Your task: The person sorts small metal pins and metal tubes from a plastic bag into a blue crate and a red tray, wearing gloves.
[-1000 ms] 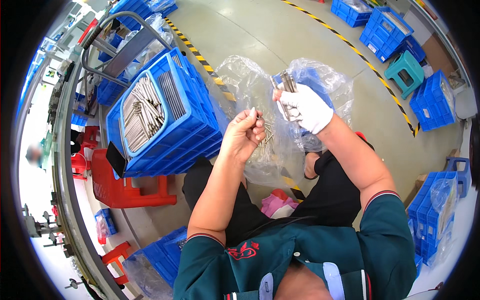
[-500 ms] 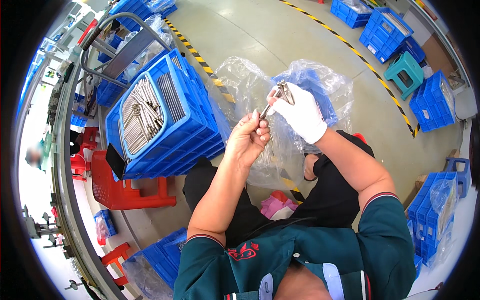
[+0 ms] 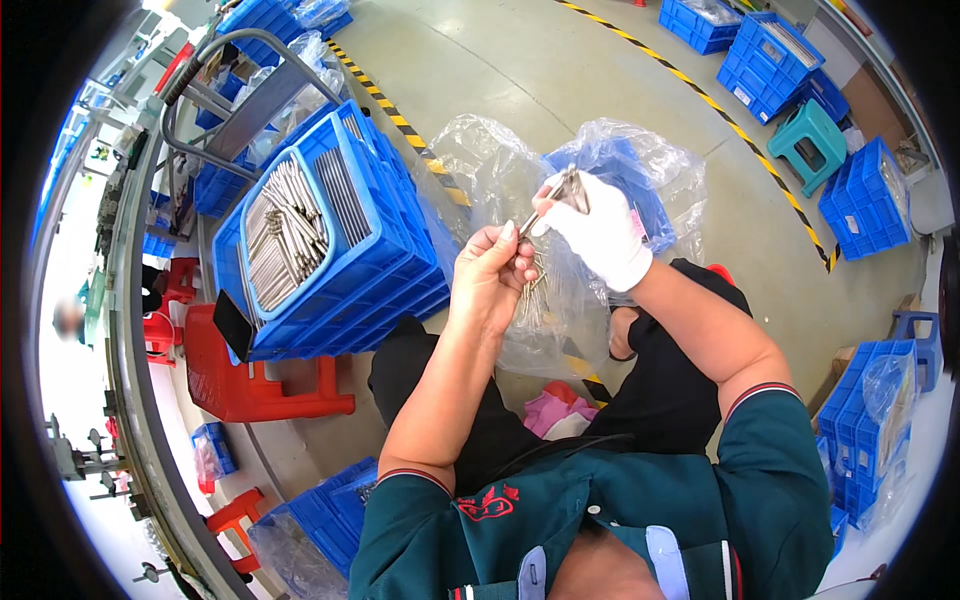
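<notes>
My bare left hand [image 3: 488, 278] is closed, pinching the lower end of a thin metal rod [image 3: 529, 222] between thumb and fingers. In a white glove, my right hand [image 3: 606, 238] closes around the upper end of that rod and some shiny metal pieces [image 3: 573, 186] beside it; their exact kind is too small to tell. Beneath both hands lies a clear plastic bag [image 3: 480, 150], with several slim metal pieces [image 3: 534, 296] visible inside it. To the left, a light blue tray [image 3: 330, 205] full of silvery metal rods [image 3: 285, 225] sits on a blue crate [image 3: 350, 310].
A red stool [image 3: 225, 375] supports the crates, near a trolley handle [image 3: 235, 35]. Blue plastic [image 3: 620, 175] lies among the clear bags. At right stand a teal stool [image 3: 808, 145] and blue crates [image 3: 865, 205]. Yellow-black tape [image 3: 690, 80] crosses the floor.
My right hand has turned slightly, and the metal pieces in it have tilted and dropped a little. My left hand has barely moved, and more metal pieces in the bag show below it.
</notes>
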Tool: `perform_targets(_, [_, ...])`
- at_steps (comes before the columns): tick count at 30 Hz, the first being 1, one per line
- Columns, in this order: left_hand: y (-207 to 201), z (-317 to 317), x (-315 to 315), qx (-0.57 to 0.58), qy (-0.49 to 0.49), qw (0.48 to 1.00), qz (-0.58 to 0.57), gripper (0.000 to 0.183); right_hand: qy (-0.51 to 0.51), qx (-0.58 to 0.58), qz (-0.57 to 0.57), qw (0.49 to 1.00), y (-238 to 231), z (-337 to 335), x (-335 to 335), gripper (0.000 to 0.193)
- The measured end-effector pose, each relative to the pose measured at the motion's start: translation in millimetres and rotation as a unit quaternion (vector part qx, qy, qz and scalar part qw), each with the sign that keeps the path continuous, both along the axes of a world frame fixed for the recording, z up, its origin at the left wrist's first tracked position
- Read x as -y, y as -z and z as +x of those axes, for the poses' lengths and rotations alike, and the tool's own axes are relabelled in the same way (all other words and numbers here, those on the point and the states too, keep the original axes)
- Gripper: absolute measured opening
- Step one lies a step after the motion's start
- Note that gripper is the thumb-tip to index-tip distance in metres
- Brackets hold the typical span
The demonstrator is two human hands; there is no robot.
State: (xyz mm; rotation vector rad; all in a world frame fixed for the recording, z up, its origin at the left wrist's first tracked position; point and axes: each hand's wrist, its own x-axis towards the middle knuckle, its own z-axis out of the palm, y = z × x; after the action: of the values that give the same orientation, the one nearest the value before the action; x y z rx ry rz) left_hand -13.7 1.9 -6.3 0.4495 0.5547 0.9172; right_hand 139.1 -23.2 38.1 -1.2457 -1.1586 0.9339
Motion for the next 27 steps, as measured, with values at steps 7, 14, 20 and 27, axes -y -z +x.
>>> perform_targets(7, [1, -2, -5, -0.123, -0.071, 0.989, 0.035, 0.007, 0.081, -0.262, -0.043, 0.961, 33, 94, -64, 0.006])
perform_targets(14, [-2, 3, -5, -0.11, -0.045, 0.992, 0.045, 0.009, 0.12, 0.468, -0.258, 0.837, 245, 136, -60, 0.026])
perform_targets(20, [-3, -12, -8, -0.126, -0.049, 0.99, 0.038, 0.009, 0.041, 0.537, -0.335, 0.773, 295, 136, -43, 0.025])
perform_targets(27, [-5, -8, -18, -0.084, -0.03, 0.995, 0.05, 0.01, 0.043, 0.493, -0.171, 0.852, 221, 148, -88, 0.032])
